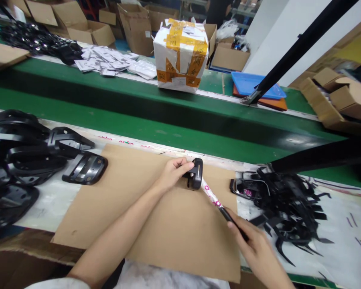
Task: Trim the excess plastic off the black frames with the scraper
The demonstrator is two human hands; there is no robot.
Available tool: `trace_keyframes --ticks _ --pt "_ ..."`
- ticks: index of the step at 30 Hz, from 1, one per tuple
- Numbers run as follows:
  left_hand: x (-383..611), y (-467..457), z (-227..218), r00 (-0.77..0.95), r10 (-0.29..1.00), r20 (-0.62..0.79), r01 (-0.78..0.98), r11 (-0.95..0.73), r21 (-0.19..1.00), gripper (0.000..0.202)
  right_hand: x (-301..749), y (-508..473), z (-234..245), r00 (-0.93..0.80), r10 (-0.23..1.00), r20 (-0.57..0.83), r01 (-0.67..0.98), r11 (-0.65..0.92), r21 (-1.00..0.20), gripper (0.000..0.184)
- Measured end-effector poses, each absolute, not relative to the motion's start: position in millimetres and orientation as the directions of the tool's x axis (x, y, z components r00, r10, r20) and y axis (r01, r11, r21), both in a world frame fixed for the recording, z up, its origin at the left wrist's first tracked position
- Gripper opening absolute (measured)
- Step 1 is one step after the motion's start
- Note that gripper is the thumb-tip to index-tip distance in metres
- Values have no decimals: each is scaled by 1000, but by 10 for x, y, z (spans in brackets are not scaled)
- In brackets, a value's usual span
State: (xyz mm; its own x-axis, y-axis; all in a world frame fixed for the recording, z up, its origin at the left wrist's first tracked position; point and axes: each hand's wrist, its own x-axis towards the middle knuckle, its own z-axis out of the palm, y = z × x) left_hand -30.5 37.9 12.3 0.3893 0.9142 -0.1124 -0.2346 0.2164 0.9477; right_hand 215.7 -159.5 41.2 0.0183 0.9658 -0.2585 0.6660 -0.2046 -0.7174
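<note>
My left hand (173,173) is closed on a black curved plastic part (197,174), held on edge above a brown cardboard sheet (132,196). My right hand (252,241) grips the black handle end of a stick-like tool (212,196). Its shaft is white with pink marks and slants up to the plastic part. Whether its far end touches the part, and what that end looks like, I cannot tell. A similar black part (87,168) lies on the cardboard's left edge, beside a heap of black plastic parts (33,156).
Black strips and scraps (291,208) lie heaped at the right, with a black frame (251,188) beside them. Beyond the green ledge (114,120) stand a white taped box (180,56), white packets (105,60) and a blue tray (255,84). A black post (301,44) slants across the right.
</note>
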Motion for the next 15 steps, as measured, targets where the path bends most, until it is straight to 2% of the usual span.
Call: trace_keyframes --ticks 3,9,15 --pt "-322 396 115 401 909 -116 -235 224 946 53 2294 -1485 503 -32 969 -244 726 -146 -672 47" --pt "-340 417 99 441 891 -106 -240 231 943 53 2349 -1335 534 -98 948 -304 753 -129 -645 46" --pt "-345 426 118 447 888 -107 -235 232 944 54 2415 -1260 761 -132 947 -292 805 -70 -589 46"
